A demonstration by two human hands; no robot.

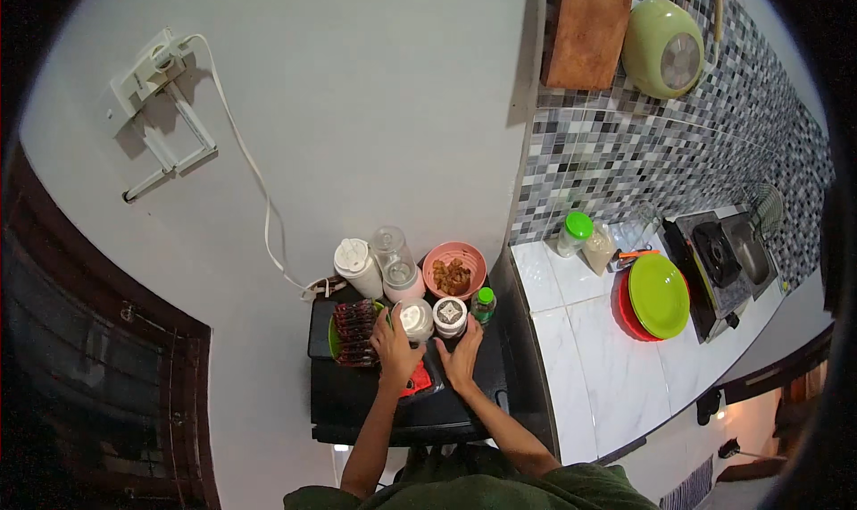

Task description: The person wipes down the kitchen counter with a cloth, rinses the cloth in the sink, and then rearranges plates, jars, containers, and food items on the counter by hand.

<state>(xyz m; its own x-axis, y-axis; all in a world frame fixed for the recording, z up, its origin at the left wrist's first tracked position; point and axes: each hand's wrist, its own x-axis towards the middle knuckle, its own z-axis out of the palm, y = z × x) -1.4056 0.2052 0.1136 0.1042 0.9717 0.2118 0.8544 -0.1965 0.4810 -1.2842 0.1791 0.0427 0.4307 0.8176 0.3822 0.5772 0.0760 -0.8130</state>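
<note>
On a black table [462, 413], my left hand [398, 346] has its fingers around the near side of a clear jar [416, 319]. My right hand [462, 352] touches a jar with a patterned lid [450, 314], thumb at its near side and fingers at its right. A small bottle with a green cap [485, 302] stands beyond the right fingertips. Left of my left hand, a green container [333, 341] holds several dark red sachets [355, 319]. A red item [416, 380] lies partly hidden beneath my left hand.
Behind stand a white lidded tumbler [357, 267], a clear bottle with pink base [402, 277] and a pink bowl of food [481, 262]. A white cord [269, 222] runs down the wall. The tiled counter [622, 389] at right holds green [659, 295] and red plates [624, 312].
</note>
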